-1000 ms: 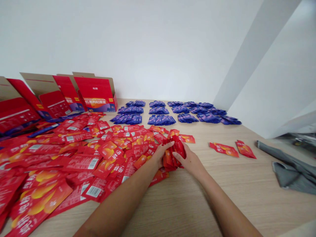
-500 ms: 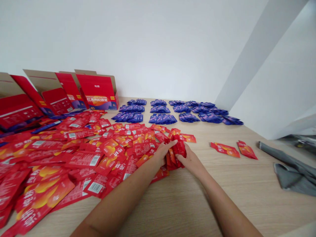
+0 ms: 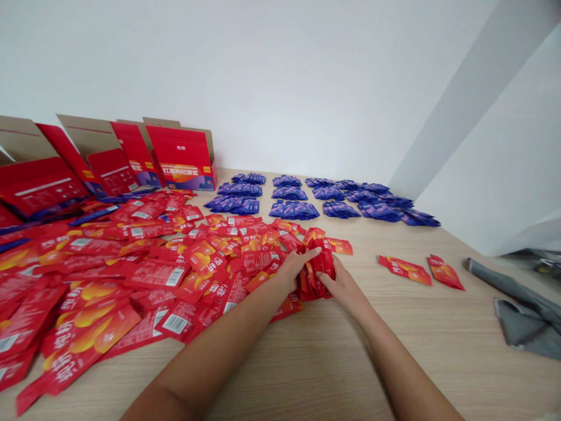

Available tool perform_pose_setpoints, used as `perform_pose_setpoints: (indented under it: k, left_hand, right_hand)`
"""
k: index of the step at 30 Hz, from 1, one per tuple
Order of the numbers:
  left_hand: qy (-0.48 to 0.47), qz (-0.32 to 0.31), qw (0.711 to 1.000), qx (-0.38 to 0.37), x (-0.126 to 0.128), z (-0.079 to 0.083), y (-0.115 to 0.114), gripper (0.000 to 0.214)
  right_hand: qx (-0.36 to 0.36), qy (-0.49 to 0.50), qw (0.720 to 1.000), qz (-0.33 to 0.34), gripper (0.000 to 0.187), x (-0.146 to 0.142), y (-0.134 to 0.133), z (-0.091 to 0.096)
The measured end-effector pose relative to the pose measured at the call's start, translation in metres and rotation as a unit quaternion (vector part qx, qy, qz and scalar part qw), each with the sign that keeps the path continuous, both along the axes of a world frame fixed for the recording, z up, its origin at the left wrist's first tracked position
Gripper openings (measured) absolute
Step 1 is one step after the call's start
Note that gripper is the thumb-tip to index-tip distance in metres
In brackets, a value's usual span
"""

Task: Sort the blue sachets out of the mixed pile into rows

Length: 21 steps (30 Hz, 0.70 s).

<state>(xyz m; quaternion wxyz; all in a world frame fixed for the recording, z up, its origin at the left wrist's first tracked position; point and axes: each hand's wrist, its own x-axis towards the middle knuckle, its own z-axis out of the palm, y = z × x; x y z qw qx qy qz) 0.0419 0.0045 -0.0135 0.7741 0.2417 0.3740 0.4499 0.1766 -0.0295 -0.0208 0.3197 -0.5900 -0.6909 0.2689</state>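
Observation:
Between my two hands stands a bunch of red sachets (image 3: 323, 257), held on edge and pressed together. My left hand (image 3: 294, 270) grips its left side, thumb across the top. My right hand (image 3: 340, 282) closes on the right side, with its thumb on the near face. The fingers behind the bunch are mostly hidden. To the left of my hands spreads a heap of loose red sachets (image 3: 175, 275) with orange fruit prints and barcodes, reaching right up to the bunch.
Stacks of blue sachets (image 3: 294, 209) stand in rows along the wall. Open red cartons (image 3: 184, 158) line the back left. Two single red sachets (image 3: 405, 269) lie to the right, and a grey cloth (image 3: 521, 310) rests at the table's right edge.
The whole view has shifted slightly, so the cartons and table appear further right. My hands keep their hold on the red sachets, with hardly any other movement.

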Motion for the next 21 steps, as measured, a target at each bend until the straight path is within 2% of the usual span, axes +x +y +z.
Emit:
perform_pose_setpoints:
  k: [5,8,12,14,18,21]
  left_hand:
    - [0.002,-0.003,1.0,0.024,-0.001,-0.004,-0.004,0.021]
    - [-0.022,-0.035,0.999,0.012,-0.006,-0.009,-0.003,0.017]
    - [-0.068,-0.099,0.992,-0.038,-0.014,-0.013,0.001,0.016]
    - [-0.091,-0.11,0.988,-0.058,-0.017,-0.015,0.002,0.019]
    - [-0.143,-0.071,0.986,-0.045,-0.019,-0.016,0.003,0.023]
    - [-0.179,-0.034,0.983,-0.031,-0.022,-0.012,0.003,0.028]
  right_hand:
    - [0.01,-0.146,0.988,-0.041,0.065,-0.014,-0.014,0.008]
    - [0.029,-0.169,0.985,-0.035,0.068,-0.018,-0.02,0.011]
    - [0.034,-0.077,0.996,0.009,0.073,-0.012,-0.021,0.013]
    - [0.034,-0.017,0.999,0.024,0.071,-0.007,-0.019,0.015]
    - [0.048,0.085,0.995,0.019,0.068,-0.002,-0.016,0.02]
    - [0.013,0.191,0.982,-0.004,0.064,0.004,-0.009,0.018]
